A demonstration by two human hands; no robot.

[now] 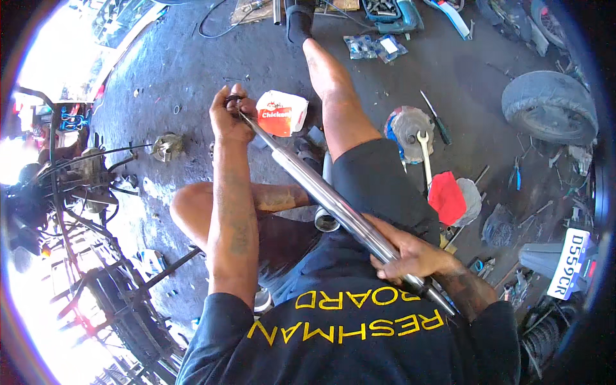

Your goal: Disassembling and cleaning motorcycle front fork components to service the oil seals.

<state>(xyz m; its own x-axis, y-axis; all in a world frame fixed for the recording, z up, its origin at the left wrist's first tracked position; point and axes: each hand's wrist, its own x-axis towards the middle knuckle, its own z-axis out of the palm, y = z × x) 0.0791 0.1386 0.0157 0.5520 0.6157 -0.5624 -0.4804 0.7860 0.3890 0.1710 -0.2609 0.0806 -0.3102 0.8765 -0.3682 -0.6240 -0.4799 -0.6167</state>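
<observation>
A long shiny metal fork tube with a thinner rod at its upper end (333,203) lies diagonally over my lap. My left hand (231,115) is at the rod's tip, fingers closed round it and a small dark ring (233,99). Lower down, my right hand (404,253) is wrapped round the tube. Beside my left hand, a red-and-white packet (282,120) lies on the floor. A second hollow metal tube (326,219) shows between my legs, partly hidden under the one I hold.
A wrench (425,157) rests on a round part, beside a screwdriver (436,117) and a red cloth (449,196). A tire (550,106) and a license plate (568,263) are right. A dark vehicle frame (96,228) stands left. A power tool (398,19) and small bags (375,47) lie ahead.
</observation>
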